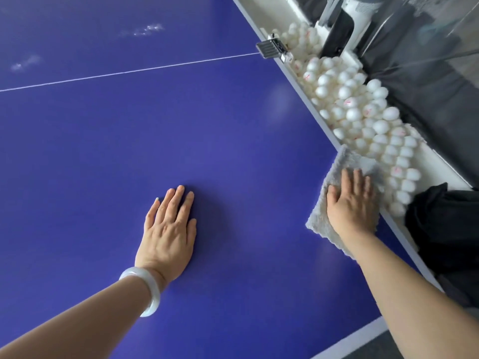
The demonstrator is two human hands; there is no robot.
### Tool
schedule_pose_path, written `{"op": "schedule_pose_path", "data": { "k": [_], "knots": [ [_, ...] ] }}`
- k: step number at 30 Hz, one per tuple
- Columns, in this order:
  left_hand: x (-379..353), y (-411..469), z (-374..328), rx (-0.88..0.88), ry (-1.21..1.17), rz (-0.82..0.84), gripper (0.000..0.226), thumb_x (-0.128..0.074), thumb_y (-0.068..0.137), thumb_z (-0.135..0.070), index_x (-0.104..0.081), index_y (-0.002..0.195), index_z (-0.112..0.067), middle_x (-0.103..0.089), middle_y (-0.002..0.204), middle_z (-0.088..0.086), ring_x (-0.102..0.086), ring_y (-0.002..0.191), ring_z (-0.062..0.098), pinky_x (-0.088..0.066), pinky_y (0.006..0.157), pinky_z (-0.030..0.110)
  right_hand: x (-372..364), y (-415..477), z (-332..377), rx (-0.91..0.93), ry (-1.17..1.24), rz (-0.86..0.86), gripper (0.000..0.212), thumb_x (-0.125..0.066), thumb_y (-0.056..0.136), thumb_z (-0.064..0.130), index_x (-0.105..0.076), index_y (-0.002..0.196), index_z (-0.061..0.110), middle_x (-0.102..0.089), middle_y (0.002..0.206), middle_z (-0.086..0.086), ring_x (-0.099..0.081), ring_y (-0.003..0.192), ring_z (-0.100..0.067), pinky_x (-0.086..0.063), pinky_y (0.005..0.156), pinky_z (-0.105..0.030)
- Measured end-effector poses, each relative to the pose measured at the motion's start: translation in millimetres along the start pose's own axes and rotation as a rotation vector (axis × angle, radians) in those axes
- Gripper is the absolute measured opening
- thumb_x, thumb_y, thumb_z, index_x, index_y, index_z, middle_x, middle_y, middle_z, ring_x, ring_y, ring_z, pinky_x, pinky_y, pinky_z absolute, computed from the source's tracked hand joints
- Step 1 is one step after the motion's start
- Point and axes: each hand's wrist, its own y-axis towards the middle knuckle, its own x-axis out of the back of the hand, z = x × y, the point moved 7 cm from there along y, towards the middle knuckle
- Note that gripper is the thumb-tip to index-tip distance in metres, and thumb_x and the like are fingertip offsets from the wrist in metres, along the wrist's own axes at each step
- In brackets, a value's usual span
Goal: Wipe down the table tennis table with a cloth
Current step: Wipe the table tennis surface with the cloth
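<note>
The blue table tennis table fills most of the head view, with a thin white line running across it. A fluffy grey cloth lies flat at the table's right edge. My right hand presses on the cloth with straight fingers spread. My left hand rests flat on the bare blue surface near the middle, fingers straight; a pale bangle sits on that wrist.
A white trough along the right edge holds several white balls. A metal clamp grips the table edge at the upper right. Black fabric hangs at the right. Smudges mark the far surface.
</note>
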Motion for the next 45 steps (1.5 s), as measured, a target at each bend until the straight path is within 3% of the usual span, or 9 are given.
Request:
{"op": "schedule_pose_path", "data": {
  "k": [3, 9, 14, 17, 24, 29, 33, 39, 45],
  "knots": [
    [1.6, 0.0, -0.7, 0.002, -0.007, -0.013, 0.063, -0.016, 0.097, -0.038, -0.034, 0.151, -0.012, -0.026, 0.160, 0.007, -0.019, 0.149, 0.022, -0.008, 0.122, 0.040, -7.9, -53.6, 37.8, -0.113, -0.006, 0.021, 0.064, -0.022, 0.102, 0.047, -0.014, 0.159, 0.018, -0.009, 0.166, -0.010, -0.007, 0.151, -0.041, -0.010, 0.120, -0.060],
    [3.5, -1.1, -0.4, -0.004, -0.034, -0.022, 0.065, -0.014, 0.096, -0.039, -0.033, 0.152, -0.012, -0.023, 0.161, 0.007, -0.016, 0.150, 0.022, -0.006, 0.123, 0.039, -21.7, -139.2, 83.6, 0.593, -0.065, 0.000, 0.059, -0.023, 0.103, 0.048, -0.029, 0.156, 0.023, -0.023, 0.164, -0.003, -0.018, 0.151, -0.035, -0.019, 0.120, -0.057],
    [-0.3, -1.9, 2.9, 0.009, -0.046, -0.028, 0.053, -0.029, 0.103, -0.029, -0.028, 0.154, -0.014, -0.017, 0.163, 0.005, -0.011, 0.151, 0.021, 0.000, 0.123, 0.036, -8.2, -80.6, -28.8, 0.004, -0.054, -0.020, 0.059, -0.027, 0.103, 0.043, -0.028, 0.155, 0.017, -0.025, 0.162, -0.014, -0.022, 0.148, -0.038, -0.021, 0.118, -0.057],
    [-0.8, -1.0, 1.9, 0.011, -0.046, -0.030, 0.054, -0.030, 0.103, -0.030, -0.025, 0.154, -0.015, -0.015, 0.163, 0.004, -0.008, 0.151, 0.020, 0.002, 0.122, 0.036, -11.4, -109.5, 1.8, -0.168, -0.006, 0.011, 0.065, -0.014, 0.101, 0.048, -0.014, 0.158, 0.017, -0.012, 0.165, -0.014, -0.009, 0.151, -0.038, -0.015, 0.121, -0.056],
    [0.3, -1.5, 3.0, -0.007, -0.069, -0.032, 0.053, -0.031, 0.104, -0.029, -0.026, 0.155, -0.015, -0.015, 0.163, 0.004, -0.008, 0.151, 0.020, 0.002, 0.122, 0.035, -25.0, -206.9, 98.2, 0.797, 0.051, 0.018, 0.057, -0.023, 0.104, 0.046, -0.034, 0.154, 0.020, -0.024, 0.164, -0.001, -0.014, 0.153, -0.025, -0.020, 0.122, -0.049],
    [-2.2, -0.7, 1.5, -0.007, -0.085, -0.037, 0.053, -0.031, 0.103, -0.030, -0.026, 0.154, -0.015, -0.016, 0.163, 0.004, -0.009, 0.151, 0.020, 0.001, 0.122, 0.036, -10.9, -113.3, -39.6, 0.174, 0.007, -0.012, 0.060, -0.018, 0.103, 0.045, -0.027, 0.156, 0.019, -0.022, 0.164, -0.006, -0.017, 0.152, -0.027, -0.018, 0.122, -0.050],
    [-4.6, -2.7, -0.1, -0.001, -0.051, -0.040, 0.054, -0.029, 0.103, -0.030, -0.025, 0.154, -0.012, -0.016, 0.163, 0.006, -0.009, 0.151, 0.022, -0.001, 0.123, 0.039, -17.3, -119.7, -27.5, -0.153, -0.011, 0.019, 0.064, -0.014, 0.101, 0.045, -0.012, 0.159, 0.017, -0.009, 0.166, -0.012, -0.007, 0.152, -0.036, -0.012, 0.122, -0.055],
    [-1.8, -5.6, -8.2, -0.035, 0.019, -0.007, 0.050, -0.036, 0.103, -0.019, -0.032, 0.149, 0.001, -0.025, 0.158, 0.020, -0.019, 0.148, 0.036, -0.010, 0.121, 0.047, -22.6, -191.6, 75.8, 0.354, -0.033, 0.044, 0.067, -0.015, 0.098, 0.050, -0.023, 0.158, 0.021, -0.016, 0.165, -0.010, -0.009, 0.150, -0.044, -0.009, 0.119, -0.063],
    [-7.2, -85.4, -77.6, -0.131, 0.011, 0.031, 0.056, -0.032, 0.099, -0.037, -0.045, 0.144, -0.005, -0.037, 0.153, 0.017, -0.031, 0.144, 0.037, -0.022, 0.117, 0.057, -23.0, -188.2, 67.2, 0.459, 0.040, 0.027, 0.066, -0.022, 0.097, 0.052, -0.022, 0.158, 0.025, -0.014, 0.166, -0.006, -0.004, 0.152, -0.039, -0.007, 0.121, -0.059]
  ]
}}
